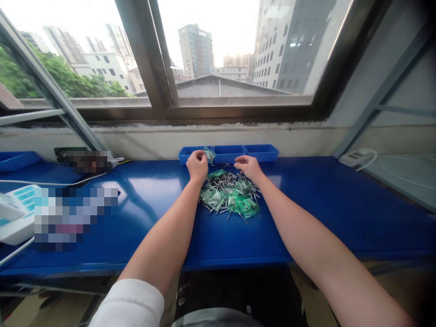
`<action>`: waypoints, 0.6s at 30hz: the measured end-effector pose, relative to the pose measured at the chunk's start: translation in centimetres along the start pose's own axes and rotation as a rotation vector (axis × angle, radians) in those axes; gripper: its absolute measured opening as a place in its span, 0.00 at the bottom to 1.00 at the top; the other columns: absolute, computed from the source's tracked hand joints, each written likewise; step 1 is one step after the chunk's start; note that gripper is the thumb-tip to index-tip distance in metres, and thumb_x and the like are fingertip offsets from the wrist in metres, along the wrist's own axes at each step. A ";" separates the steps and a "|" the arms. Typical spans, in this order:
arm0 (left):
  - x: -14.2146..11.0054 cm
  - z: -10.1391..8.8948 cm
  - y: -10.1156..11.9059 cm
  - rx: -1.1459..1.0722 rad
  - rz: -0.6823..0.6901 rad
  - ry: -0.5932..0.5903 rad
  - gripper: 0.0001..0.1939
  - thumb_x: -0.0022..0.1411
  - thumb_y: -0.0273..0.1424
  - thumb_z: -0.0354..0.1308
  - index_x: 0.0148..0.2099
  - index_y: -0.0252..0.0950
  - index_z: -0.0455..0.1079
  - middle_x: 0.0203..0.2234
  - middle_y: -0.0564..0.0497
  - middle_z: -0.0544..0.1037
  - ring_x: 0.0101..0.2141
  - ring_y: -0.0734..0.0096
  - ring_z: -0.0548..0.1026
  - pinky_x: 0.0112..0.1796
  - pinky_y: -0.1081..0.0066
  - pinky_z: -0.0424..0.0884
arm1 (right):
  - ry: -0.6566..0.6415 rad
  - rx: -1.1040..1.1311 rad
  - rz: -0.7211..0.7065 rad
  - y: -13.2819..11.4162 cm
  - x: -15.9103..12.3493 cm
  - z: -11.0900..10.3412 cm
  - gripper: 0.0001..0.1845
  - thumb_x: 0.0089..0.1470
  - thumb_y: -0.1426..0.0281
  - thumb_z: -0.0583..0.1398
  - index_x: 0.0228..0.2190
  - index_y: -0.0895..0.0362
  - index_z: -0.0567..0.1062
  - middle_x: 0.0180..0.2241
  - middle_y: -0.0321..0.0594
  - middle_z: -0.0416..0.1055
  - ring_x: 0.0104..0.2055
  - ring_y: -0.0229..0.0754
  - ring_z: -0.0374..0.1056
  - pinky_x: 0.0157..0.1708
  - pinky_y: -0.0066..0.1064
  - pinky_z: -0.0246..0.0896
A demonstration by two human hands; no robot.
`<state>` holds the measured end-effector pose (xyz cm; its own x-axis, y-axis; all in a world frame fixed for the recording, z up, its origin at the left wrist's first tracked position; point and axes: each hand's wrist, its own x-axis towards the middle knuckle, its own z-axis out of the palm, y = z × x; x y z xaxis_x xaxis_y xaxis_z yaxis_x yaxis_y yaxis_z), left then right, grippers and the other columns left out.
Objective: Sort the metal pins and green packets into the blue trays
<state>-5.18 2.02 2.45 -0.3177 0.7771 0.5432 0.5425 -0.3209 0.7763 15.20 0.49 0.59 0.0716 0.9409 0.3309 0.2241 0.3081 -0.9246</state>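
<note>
My left hand (198, 166) is closed on a small green-tinted clear plastic bag (210, 156), in front of the left blue bin (185, 154). Across from it, my right hand (249, 167) has its fingers curled together near the right side of the pile; what they hold, if anything, is too small to make out. Between and below the hands lies a heap of thin metal pins (229, 180). Several green plastic bags (245, 205) with small parts inside lie on and among the pins.
Two more blue bins, a middle bin (229, 152) and a right bin (261, 152), stand along the wall under the window. The blue table (306, 213) carries a white device (17, 213) at left, beside blurred-out items. A power strip (357, 157) with a cable sits at back right.
</note>
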 end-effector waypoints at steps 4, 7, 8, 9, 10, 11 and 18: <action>1.3 0.3 -1.4 -0.143 -0.114 0.134 0.16 0.57 0.34 0.53 0.46 0.33 0.70 0.39 0.46 0.77 0.40 0.67 0.75 0.45 0.69 0.69 | -0.022 -0.077 -0.021 0.0 -0.1 0.0 0.14 0.39 0.68 0.63 0.32 0.60 0.75 0.27 0.40 0.73 0.30 0.39 0.69 0.29 0.30 0.66; 1.7 0.8 -2.4 -0.315 -0.172 0.037 0.27 0.53 0.30 0.58 0.56 0.32 0.64 0.49 0.42 0.72 0.44 0.67 0.74 0.44 0.72 0.69 | -0.040 -0.131 -0.030 -0.2 -0.3 0.0 0.13 0.39 0.69 0.63 0.31 0.60 0.76 0.28 0.40 0.74 0.30 0.40 0.69 0.32 0.31 0.66; 1.7 1.0 -2.6 -0.331 -0.186 0.000 0.30 0.51 0.28 0.59 0.58 0.33 0.62 0.51 0.42 0.71 0.44 0.67 0.75 0.44 0.73 0.69 | -0.044 -0.148 -0.031 -0.3 -0.3 -0.1 0.13 0.39 0.69 0.62 0.31 0.60 0.76 0.28 0.40 0.74 0.31 0.40 0.70 0.32 0.32 0.66; 1.6 1.0 -2.8 -0.325 -0.194 -0.024 0.32 0.50 0.27 0.60 0.59 0.35 0.62 0.52 0.42 0.70 0.43 0.67 0.75 0.44 0.72 0.69 | -0.045 -0.167 -0.035 -0.4 -0.4 -0.1 0.12 0.40 0.69 0.62 0.31 0.60 0.76 0.29 0.40 0.75 0.31 0.40 0.70 0.33 0.32 0.66; 1.5 1.0 -2.8 -0.301 -0.190 -0.037 0.32 0.49 0.27 0.60 0.58 0.35 0.63 0.52 0.42 0.70 0.42 0.67 0.75 0.44 0.71 0.69 | -0.042 -0.190 -0.041 -0.5 -0.5 -0.1 0.11 0.40 0.70 0.62 0.31 0.60 0.76 0.29 0.40 0.75 0.31 0.40 0.70 0.34 0.32 0.66; 1.4 0.9 -2.8 -0.267 -0.173 -0.043 0.30 0.49 0.27 0.60 0.57 0.36 0.65 0.51 0.43 0.72 0.41 0.67 0.76 0.45 0.71 0.69 | -0.036 -0.217 -0.050 -0.5 -0.5 -0.1 0.11 0.40 0.70 0.62 0.30 0.60 0.77 0.29 0.41 0.75 0.31 0.41 0.70 0.35 0.32 0.66; 0.0 -0.1 -0.5 0.058 -0.051 -0.353 0.12 0.48 0.37 0.61 0.35 0.36 0.76 0.31 0.47 0.79 0.36 0.61 0.76 0.42 0.67 0.69 | -0.009 -0.401 -0.091 -1.0 -0.8 -0.2 0.08 0.42 0.73 0.61 0.28 0.58 0.78 0.30 0.40 0.76 0.34 0.41 0.71 0.37 0.31 0.64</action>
<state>-5.51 2.18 2.08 -0.0627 0.9339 0.3521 0.5793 -0.2532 0.7748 15.09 -0.60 1.28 0.0259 0.9141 0.4047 0.5907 0.3126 -0.7439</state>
